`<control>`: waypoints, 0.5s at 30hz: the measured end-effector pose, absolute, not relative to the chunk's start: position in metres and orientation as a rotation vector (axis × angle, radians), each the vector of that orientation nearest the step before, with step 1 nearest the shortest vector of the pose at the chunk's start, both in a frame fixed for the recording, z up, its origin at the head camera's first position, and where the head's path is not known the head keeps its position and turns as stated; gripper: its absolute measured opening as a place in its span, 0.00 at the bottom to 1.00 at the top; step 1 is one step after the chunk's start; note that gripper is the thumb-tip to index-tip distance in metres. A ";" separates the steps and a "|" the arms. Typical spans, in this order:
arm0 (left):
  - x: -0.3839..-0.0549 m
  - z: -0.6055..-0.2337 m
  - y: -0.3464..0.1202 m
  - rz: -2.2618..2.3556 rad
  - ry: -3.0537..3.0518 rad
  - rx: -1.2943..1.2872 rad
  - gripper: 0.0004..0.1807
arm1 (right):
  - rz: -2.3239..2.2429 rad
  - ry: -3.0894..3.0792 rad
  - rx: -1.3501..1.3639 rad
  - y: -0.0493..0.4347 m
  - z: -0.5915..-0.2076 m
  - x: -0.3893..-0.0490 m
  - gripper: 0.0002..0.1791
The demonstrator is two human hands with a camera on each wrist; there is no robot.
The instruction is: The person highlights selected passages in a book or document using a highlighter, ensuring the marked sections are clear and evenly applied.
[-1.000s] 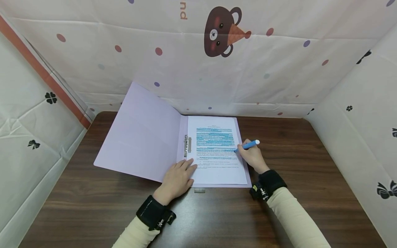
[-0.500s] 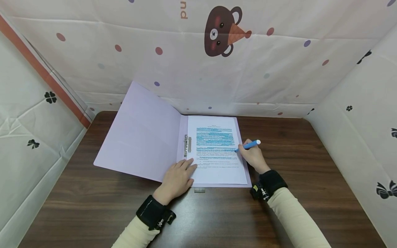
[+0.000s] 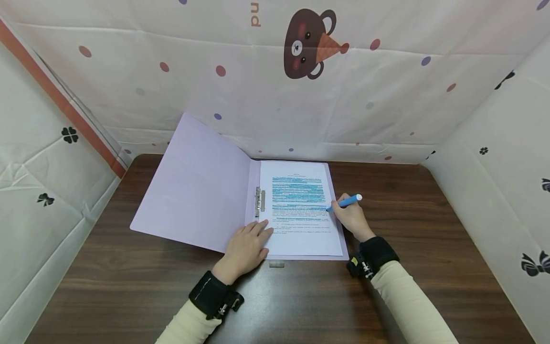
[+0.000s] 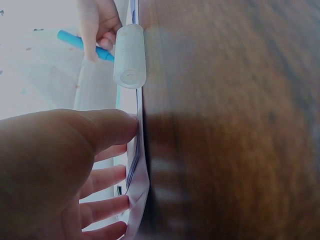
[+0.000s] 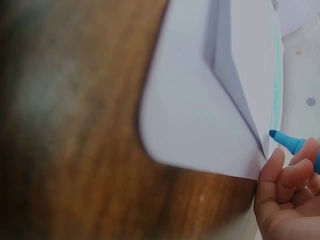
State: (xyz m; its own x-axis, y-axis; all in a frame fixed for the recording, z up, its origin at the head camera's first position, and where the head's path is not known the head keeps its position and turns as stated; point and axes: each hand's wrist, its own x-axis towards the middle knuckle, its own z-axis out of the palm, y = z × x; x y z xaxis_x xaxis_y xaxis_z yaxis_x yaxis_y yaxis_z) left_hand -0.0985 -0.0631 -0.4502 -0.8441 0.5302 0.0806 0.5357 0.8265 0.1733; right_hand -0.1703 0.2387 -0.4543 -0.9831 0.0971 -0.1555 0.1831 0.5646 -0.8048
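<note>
My right hand (image 3: 350, 217) pinches a blue highlighter (image 3: 349, 200), its tip at the right end of a text line on the white printed sheet (image 3: 307, 243). In the right wrist view the dark tip of the highlighter (image 5: 287, 141) shows close over the page. Blue marking covers the upper lines; the lowest lines are plain. My left hand (image 3: 244, 248) rests with spread fingers on the sheet's lower left corner and the open lilac folder (image 3: 193, 191). In the left wrist view the left thumb (image 4: 112, 127) lies at the paper's edge.
A metal clip (image 3: 258, 201) sits along the folder's spine. A small whitish cylinder (image 4: 130, 57) lies at the folder's front edge. The folder's cover leans up at the left. Printed cloth (image 3: 249, 95) surrounds the brown wooden table (image 3: 292, 306) at the back and sides.
The right hand and highlighter have shifted slightly to the right along the text line. The left hand, sheet and folder hold their places.
</note>
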 end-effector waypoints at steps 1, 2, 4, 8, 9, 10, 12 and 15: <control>-0.099 -0.450 -0.063 -0.294 -2.972 -0.869 0.26 | -1.404 2.694 0.243 0.239 -0.455 -0.170 0.14; -0.099 -0.450 -0.063 -0.292 -2.970 -0.870 0.26 | -1.404 2.693 0.245 0.239 -0.455 -0.170 0.14; -0.099 -0.451 -0.063 -0.290 -2.969 -0.871 0.26 | -1.402 2.687 0.248 0.239 -0.455 -0.170 0.14; -0.098 -0.451 -0.063 -0.292 -2.966 -0.873 0.26 | -1.410 2.678 0.254 0.239 -0.456 -0.171 0.14; -0.098 -0.451 -0.063 -0.293 -2.965 -0.873 0.25 | -1.411 2.678 0.250 0.239 -0.456 -0.170 0.14; -0.098 -0.451 -0.063 -0.293 -2.965 -0.873 0.25 | -1.414 2.678 0.249 0.239 -0.456 -0.170 0.14; -0.098 -0.451 -0.063 -0.295 -2.966 -0.873 0.26 | -1.421 2.681 0.249 0.240 -0.456 -0.170 0.14; -0.098 -0.451 -0.063 -0.297 -2.968 -0.872 0.26 | -1.425 2.685 0.247 0.240 -0.456 -0.170 0.15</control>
State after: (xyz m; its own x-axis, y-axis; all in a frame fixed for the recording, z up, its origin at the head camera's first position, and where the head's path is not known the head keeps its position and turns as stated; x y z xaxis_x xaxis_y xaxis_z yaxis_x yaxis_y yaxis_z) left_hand -0.0980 -0.0628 -0.4506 -0.8421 0.5323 0.0865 0.5389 0.8244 0.1730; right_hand -0.1696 0.2402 -0.4558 -0.9827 0.0996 -0.1560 0.1850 0.5510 -0.8137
